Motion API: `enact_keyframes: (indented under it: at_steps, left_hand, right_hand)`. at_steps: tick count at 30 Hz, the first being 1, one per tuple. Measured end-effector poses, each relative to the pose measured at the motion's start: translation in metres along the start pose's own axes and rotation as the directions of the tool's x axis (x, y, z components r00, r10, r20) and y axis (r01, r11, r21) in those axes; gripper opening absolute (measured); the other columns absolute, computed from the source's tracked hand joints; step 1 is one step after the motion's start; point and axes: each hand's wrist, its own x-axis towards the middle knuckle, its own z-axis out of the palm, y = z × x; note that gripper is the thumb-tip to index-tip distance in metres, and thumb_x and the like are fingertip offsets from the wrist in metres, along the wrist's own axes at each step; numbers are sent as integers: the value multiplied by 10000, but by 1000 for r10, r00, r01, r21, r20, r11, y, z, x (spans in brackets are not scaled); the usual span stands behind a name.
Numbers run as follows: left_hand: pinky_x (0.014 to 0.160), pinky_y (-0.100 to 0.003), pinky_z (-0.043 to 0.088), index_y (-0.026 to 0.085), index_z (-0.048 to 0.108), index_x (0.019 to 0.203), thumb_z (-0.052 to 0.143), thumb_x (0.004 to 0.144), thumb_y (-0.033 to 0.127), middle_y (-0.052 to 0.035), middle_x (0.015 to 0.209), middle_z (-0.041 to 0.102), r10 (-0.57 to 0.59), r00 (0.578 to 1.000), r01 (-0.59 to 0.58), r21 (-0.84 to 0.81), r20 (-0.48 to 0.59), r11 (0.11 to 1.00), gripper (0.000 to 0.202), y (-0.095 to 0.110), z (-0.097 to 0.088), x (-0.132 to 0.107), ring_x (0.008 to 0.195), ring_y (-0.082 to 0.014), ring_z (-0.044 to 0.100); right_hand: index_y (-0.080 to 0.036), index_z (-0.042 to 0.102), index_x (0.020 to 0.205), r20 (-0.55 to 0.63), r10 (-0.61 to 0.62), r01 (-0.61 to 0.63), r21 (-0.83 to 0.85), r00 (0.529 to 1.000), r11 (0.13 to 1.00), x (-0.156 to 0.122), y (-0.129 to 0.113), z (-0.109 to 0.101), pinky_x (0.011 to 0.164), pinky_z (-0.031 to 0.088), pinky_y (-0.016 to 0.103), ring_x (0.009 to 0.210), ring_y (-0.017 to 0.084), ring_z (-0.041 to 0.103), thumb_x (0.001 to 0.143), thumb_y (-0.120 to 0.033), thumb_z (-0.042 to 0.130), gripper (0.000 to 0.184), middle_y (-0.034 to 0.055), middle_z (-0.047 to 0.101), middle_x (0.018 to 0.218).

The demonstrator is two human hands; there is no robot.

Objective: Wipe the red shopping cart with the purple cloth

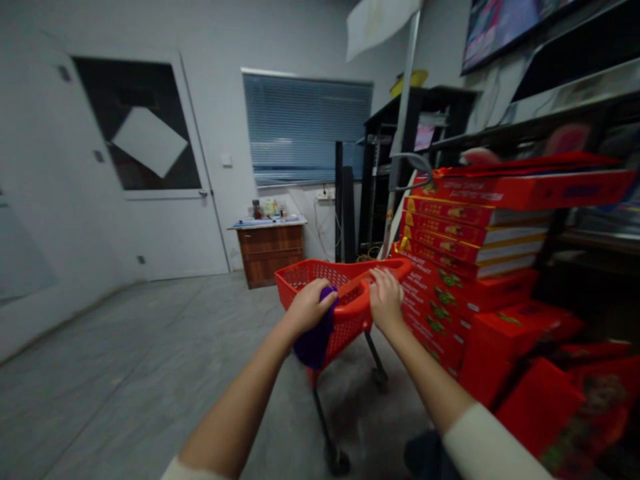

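A red plastic shopping cart (350,325) on dark metal legs with wheels stands on the floor in front of me. At the left end of its handle, my left hand (311,308) is closed on a purple cloth (316,341), which hangs down beside the basket. Whether these fingers also wrap the handle is hidden. My right hand (386,297) grips the right side of the cart's handle, its fingers curled over the top. The perforated basket wall shows beyond both hands; most of the basket's inside is out of sight.
Red printed boxes (450,233) are stacked close on the cart's right. A metal pole (404,100) rises behind them, by a black shelf rack (373,180). Ahead are a wooden cabinet (273,248) with small items and a blind-covered window (305,127). A white door (170,233) is left; concrete floor (150,373) lies below.
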Motion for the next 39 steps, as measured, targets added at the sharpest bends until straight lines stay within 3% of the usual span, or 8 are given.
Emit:
enact_keyframes:
  at_steps: [4,11,17,24,29,32,34,39]
  left_hand:
    - [838,-318,452,203,568,872,495,929,365,-37,913,609,74,996,-74,12,-55,997,187,13,4,-8,882,-190,561]
    - [851,-343,457,198,537,831,497,912,319,-39,888,604,-43,990,39,-35,-137,999,151,-9,1,-8,859,-193,561]
    - [841,-336,456,206,572,889,505,924,360,-45,922,610,148,989,-148,58,10,987,171,16,-3,-7,884,-200,550]
    - [852,-333,464,198,562,884,490,930,305,-54,932,634,-134,989,143,156,-64,977,137,0,-11,-2,899,-203,584]
    - [874,-333,460,222,575,964,497,940,350,-66,1007,626,55,998,-63,372,33,926,151,32,-9,-5,952,-218,581]
    - [867,-310,464,224,567,976,489,950,363,-56,1006,628,83,988,-123,337,130,933,161,27,-20,-6,957,-207,587]
    - [851,-305,469,213,558,975,468,964,358,-58,1002,633,9,993,-45,306,118,951,171,14,-29,-8,938,-202,597]
    - [849,-338,461,176,559,1012,428,977,316,-102,1020,629,-193,969,245,473,-156,846,194,7,-23,-17,961,-236,593]
  right_hand:
    - [-192,627,1215,-5,23,-23,4,1000,1000,-6,-1,7,1107,271,439,1276,243,457,933,-284,303,439,88,632,1288]
    - [-210,648,1180,1,59,-59,-9,998,998,-9,-12,1,1096,263,457,1257,250,460,916,-267,331,416,80,634,1286]
    - [-202,645,1188,1,83,-83,-5,997,997,-11,-17,0,1098,261,453,1271,246,450,924,-269,315,428,84,625,1305]
    - [-184,656,1173,-37,93,-93,3,995,996,-15,-28,6,1099,257,461,1252,255,460,926,-263,328,418,100,634,1282]
    - [-200,646,1213,-50,85,-87,-46,995,995,-20,-44,7,1097,250,471,1255,259,460,944,-259,339,412,104,628,1302]
    - [-214,663,1199,45,14,-10,-74,999,997,-11,-37,-6,1063,278,459,1193,259,490,960,-301,361,395,95,646,1285]
    - [-219,679,1172,143,-72,82,-67,987,994,-2,-24,-13,1031,311,427,1141,243,514,968,-309,356,393,82,669,1247]
    - [-188,655,1214,55,-38,44,-100,998,994,8,-5,-6,1063,287,435,1226,243,480,959,-306,363,406,90,643,1297]
